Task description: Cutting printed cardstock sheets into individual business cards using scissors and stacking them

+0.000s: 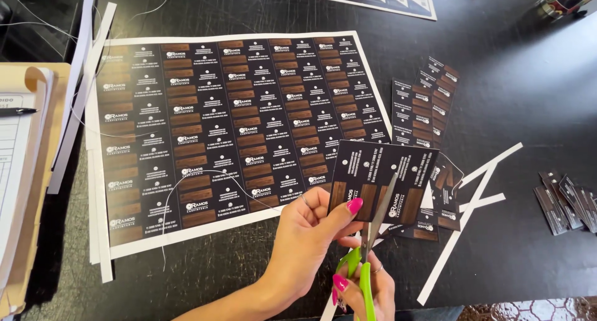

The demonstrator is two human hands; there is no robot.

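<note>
Dark card stock, a small block of printed cards (382,178), was pinched by the left hand (311,234) above the near table edge, raised off the black table (528,97) so the blades had room. The right hand (367,290) gripped green-handled scissors (373,234), fingers through the loops, blades up the block's middle. Left lay the uncut printed sheet (230,128); right, cut strips (429,103) and white offcuts (472,203), kept apart.

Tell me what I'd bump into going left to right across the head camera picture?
Notepad → white strips → big printed sheet → card piece in the left hand, with scissors cutting it → loose white strips → small pile of cut cards.
</note>
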